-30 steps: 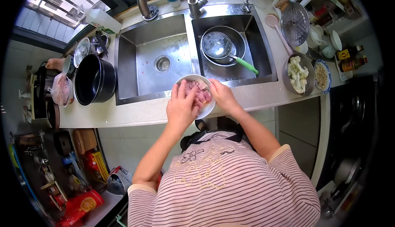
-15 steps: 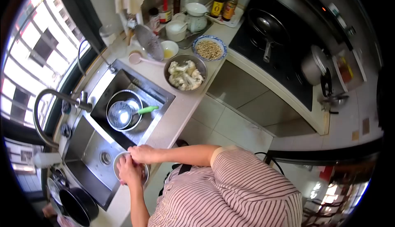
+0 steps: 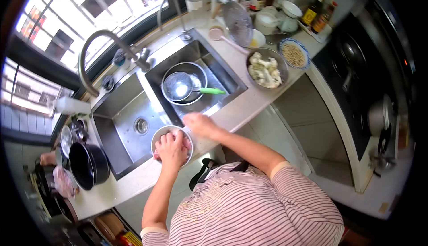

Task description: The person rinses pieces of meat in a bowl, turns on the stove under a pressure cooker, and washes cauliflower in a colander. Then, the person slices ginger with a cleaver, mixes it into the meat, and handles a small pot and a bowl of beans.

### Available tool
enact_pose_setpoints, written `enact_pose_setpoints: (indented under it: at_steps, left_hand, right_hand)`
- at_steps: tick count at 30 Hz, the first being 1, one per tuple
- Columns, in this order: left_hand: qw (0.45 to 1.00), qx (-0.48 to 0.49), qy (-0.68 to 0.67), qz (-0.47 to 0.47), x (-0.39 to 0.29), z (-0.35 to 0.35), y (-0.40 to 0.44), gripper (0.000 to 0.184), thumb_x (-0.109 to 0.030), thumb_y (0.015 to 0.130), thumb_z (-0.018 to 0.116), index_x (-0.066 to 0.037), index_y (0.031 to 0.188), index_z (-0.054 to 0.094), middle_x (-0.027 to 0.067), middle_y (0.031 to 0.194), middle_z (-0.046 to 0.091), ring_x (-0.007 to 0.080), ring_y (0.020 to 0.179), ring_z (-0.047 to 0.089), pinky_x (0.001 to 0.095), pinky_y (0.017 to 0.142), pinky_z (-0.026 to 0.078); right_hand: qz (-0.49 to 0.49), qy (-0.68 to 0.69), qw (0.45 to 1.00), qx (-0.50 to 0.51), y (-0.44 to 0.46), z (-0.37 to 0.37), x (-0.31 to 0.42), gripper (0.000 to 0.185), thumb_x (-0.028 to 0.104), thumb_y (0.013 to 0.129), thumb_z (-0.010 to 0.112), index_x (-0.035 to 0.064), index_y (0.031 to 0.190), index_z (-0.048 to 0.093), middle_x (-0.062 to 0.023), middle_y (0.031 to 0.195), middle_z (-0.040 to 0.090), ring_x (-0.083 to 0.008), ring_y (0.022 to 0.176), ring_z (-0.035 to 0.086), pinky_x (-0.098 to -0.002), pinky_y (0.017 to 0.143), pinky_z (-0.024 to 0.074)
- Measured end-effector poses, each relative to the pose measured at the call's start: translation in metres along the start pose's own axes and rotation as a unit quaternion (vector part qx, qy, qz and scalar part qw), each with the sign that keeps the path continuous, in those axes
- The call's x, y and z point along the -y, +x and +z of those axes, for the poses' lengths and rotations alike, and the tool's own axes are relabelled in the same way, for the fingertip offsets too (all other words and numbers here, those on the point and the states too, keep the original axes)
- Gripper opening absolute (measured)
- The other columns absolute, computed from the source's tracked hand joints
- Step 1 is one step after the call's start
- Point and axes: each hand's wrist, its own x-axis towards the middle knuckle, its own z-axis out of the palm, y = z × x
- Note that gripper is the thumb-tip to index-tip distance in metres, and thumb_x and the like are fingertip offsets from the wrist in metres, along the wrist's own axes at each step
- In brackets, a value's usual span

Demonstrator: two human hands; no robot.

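Pale pink raw meat (image 3: 185,144) fills part of a light round bowl (image 3: 189,155) at the counter's front edge, overlapping the sink rim. My left hand (image 3: 170,148) is down inside this bowl, its bent fingers closed over the meat and hiding much of it. Just beyond the bowl's right rim is my right hand (image 3: 200,125), slightly smeared by motion. Its fingers look curled in, and whatever they may hold is hidden.
A double sink (image 3: 125,112) lies ahead, holding a metal basin (image 3: 203,74) and a green-handled strainer (image 3: 178,86). Cauliflower (image 3: 266,70) in a bowl and a plate of peanuts (image 3: 293,55) stand right. A black pot (image 3: 89,166) is left; the stove is far right.
The view has swung, shifting the sink and counter rightward. My right hand has drawn slightly away from my left, which now sits deeper in the bowl with the meat more visible.
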Motion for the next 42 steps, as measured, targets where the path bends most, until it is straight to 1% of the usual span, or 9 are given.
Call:
enact_pose_setpoints:
  at_steps: [2, 4, 7, 8, 13, 17, 25, 31, 42]
  left_hand:
    - [0.996, 0.006, -0.092, -0.019, 0.000, -0.011, -0.003, 0.049, -0.017, 0.063, 0.064, -0.015, 0.111, 0.057, 0.0148, 0.103, 0.054, 0.0339, 0.099, 0.049, 0.0468, 0.078, 0.039]
    - [0.989, -0.027, -0.133, -0.049, -0.001, -0.017, -0.012, 0.054, -0.016, 0.062, 0.067, -0.014, 0.115, 0.056, 0.0169, 0.112, 0.052, 0.0372, 0.108, 0.046, 0.0482, 0.087, 0.038]
    - [0.981, -0.023, -0.161, -0.103, 0.000, -0.030, -0.024, 0.061, -0.015, 0.061, 0.072, -0.014, 0.120, 0.054, 0.0190, 0.122, 0.048, 0.0405, 0.118, 0.041, 0.0494, 0.096, 0.035]
    - [0.979, -0.010, -0.166, -0.122, 0.000, -0.032, -0.027, 0.063, -0.015, 0.061, 0.073, -0.014, 0.121, 0.054, 0.0195, 0.126, 0.047, 0.0414, 0.121, 0.039, 0.0497, 0.098, 0.033]
    - [0.973, -0.014, -0.171, -0.157, -0.002, -0.023, -0.032, 0.065, -0.016, 0.060, 0.075, -0.017, 0.122, 0.054, 0.0178, 0.126, 0.047, 0.0414, 0.118, 0.040, 0.0499, 0.097, 0.034]
    - [0.978, -0.013, -0.124, -0.169, -0.005, -0.019, -0.024, 0.064, -0.020, 0.061, 0.072, -0.017, 0.122, 0.054, 0.0154, 0.124, 0.047, 0.0365, 0.112, 0.044, 0.0466, 0.094, 0.034]
    - [0.974, -0.012, -0.082, -0.211, -0.009, -0.001, 0.004, 0.067, -0.022, 0.054, 0.068, -0.022, 0.119, 0.055, 0.0108, 0.119, 0.048, 0.0296, 0.097, 0.047, 0.0420, 0.084, 0.035]
    - [0.970, -0.016, -0.060, -0.234, -0.014, -0.001, 0.003, 0.069, -0.022, 0.055, 0.069, -0.023, 0.122, 0.054, 0.0109, 0.119, 0.048, 0.0299, 0.097, 0.047, 0.0421, 0.084, 0.034]
    - [0.967, -0.108, -0.132, -0.189, -0.011, 0.008, 0.009, 0.026, -0.016, 0.062, 0.071, -0.012, 0.086, 0.063, 0.0093, 0.092, 0.059, 0.0285, 0.088, 0.055, 0.0419, 0.075, 0.043]
  right_hand:
    - [-0.049, -0.167, 0.984, -0.047, 0.020, -0.009, -0.036, 0.012, 0.011, 0.077, 0.049, 0.0054, 0.071, 0.058, -0.0100, 0.072, 0.059, -0.0293, 0.077, 0.058, -0.0422, 0.067, 0.0469]
    - [0.067, -0.195, 0.976, -0.063, 0.036, -0.018, -0.079, 0.015, 0.015, 0.077, 0.053, 0.0051, 0.080, 0.064, -0.0118, 0.084, 0.060, -0.0277, 0.085, 0.056, -0.0407, 0.078, 0.0440]
    - [0.146, -0.348, 0.923, 0.071, 0.051, -0.038, -0.113, 0.024, 0.017, 0.072, 0.060, 0.0034, 0.091, 0.061, -0.0144, 0.097, 0.057, -0.0319, 0.095, 0.053, -0.0443, 0.085, 0.0419]
    - [0.203, -0.317, 0.914, 0.149, 0.056, -0.037, -0.130, 0.024, 0.016, 0.073, 0.061, 0.0027, 0.092, 0.060, -0.0162, 0.100, 0.058, -0.0339, 0.100, 0.053, -0.0451, 0.087, 0.0422]
    - [0.365, -0.137, 0.834, 0.390, 0.099, -0.045, -0.140, 0.038, 0.019, 0.074, 0.068, -0.0016, 0.102, 0.052, -0.0159, 0.079, 0.062, -0.0274, 0.061, 0.064, -0.0368, 0.052, 0.0535]
    - [0.487, 0.182, 0.749, 0.411, 0.114, -0.044, -0.135, 0.028, 0.017, 0.078, 0.062, -0.0039, 0.094, 0.053, -0.0115, 0.071, 0.061, -0.0167, 0.047, 0.058, -0.0305, 0.035, 0.0463]
    - [0.456, 0.287, 0.788, 0.300, 0.097, -0.026, -0.136, 0.010, 0.007, 0.073, 0.058, 0.0017, 0.072, 0.049, -0.0058, 0.054, 0.051, -0.0145, 0.037, 0.049, -0.0296, 0.032, 0.0407]
    - [0.450, 0.237, 0.811, 0.289, 0.092, -0.049, -0.114, 0.013, 0.006, 0.074, 0.057, 0.0002, 0.080, 0.048, -0.0065, 0.058, 0.051, -0.0145, 0.039, 0.049, -0.0288, 0.034, 0.0394]
    - [0.407, 0.313, 0.824, 0.241, 0.055, -0.131, -0.043, 0.016, 0.006, 0.075, 0.054, -0.0018, 0.084, 0.044, -0.0056, 0.061, 0.047, -0.0135, 0.040, 0.047, -0.0282, 0.035, 0.0393]
